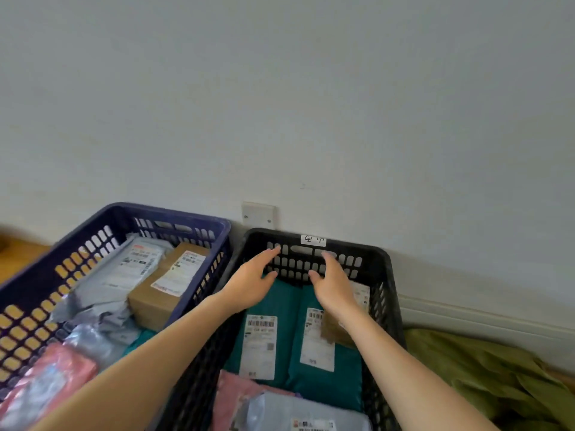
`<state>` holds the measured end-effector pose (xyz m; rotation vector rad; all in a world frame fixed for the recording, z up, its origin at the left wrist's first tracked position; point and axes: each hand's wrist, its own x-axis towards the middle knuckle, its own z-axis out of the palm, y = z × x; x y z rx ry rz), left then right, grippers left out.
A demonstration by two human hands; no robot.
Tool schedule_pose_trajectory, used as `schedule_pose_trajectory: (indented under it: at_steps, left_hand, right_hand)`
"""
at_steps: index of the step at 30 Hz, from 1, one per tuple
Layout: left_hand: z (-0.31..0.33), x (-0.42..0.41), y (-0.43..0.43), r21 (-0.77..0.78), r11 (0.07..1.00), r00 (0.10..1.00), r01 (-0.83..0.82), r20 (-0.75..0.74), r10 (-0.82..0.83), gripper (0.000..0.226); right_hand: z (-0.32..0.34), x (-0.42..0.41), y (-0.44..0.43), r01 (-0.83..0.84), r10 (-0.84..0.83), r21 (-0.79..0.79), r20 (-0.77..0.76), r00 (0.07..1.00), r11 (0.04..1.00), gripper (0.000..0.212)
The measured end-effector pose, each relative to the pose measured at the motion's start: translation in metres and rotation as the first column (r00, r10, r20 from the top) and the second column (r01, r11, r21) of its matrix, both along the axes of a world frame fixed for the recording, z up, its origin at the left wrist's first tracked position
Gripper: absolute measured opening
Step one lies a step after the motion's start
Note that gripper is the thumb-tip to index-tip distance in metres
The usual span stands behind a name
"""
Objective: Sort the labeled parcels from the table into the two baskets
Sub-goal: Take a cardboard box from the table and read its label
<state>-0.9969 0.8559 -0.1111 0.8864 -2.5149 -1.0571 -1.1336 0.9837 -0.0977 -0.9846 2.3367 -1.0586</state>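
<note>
Both hands were over the black basket (378, 253), and both were open. The left hand (252, 283) had its fingers (270, 253) almost straight and held nothing. The right hand (331, 283) was the same, with its fingers (329, 259) spread a little and nothing in them. The fingertips were close to the far wall of the black basket, but I could not tell if they touched it.

Two teal parcels lay flat in the black basket, side by side, under the hands. The left teal parcel (261, 340) was below the left hand, and the right teal parcel (317, 346) was below the right wrist. The fingers were above them and apart from them. A small brown box (334, 332) sat just beside the right wrist. A pink parcel (236, 396) and a grey bag (295, 412) lay nearer the person.

The blue basket (174, 213) stood just beside the black one, on the left. It held a big brown box (165, 287), grey bags (137, 265) and a pink bag (53, 377)
</note>
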Motion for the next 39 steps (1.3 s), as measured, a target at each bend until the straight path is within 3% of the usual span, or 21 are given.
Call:
schedule_pose_trajectory:
  at_steps: [13, 22, 29, 39]
  left_hand:
    - [0.074, 0.261, -0.071, -0.067, 0.944, 0.940, -0.324, -0.135, 0.313, 0.055]
    - [0.067, 0.485, -0.106, -0.134, 0.824, 0.833, -0.550, -0.153, 0.531, 0.051]
    - [0.048, 0.605, -0.114, -0.049, 0.706, 0.704, -0.706, -0.157, 0.693, 0.052]
    - [0.033, 0.718, -0.167, 0.088, 0.582, 0.570, -0.809, -0.126, 0.812, 0.052]
  right_hand:
    - [0.060, 0.235, -0.125, -0.295, 0.282, -0.154, -0.103, 0.954, 0.943, 0.051]
    - [0.060, 0.430, -0.191, -0.465, 0.449, -0.181, -0.125, 0.885, 0.867, 0.050]
    - [0.038, 0.546, -0.232, -0.576, 0.571, -0.173, -0.084, 0.817, 0.799, 0.048]
    - [-0.005, 0.662, -0.325, -0.685, 0.686, -0.116, -0.038, 0.726, 0.719, 0.046]
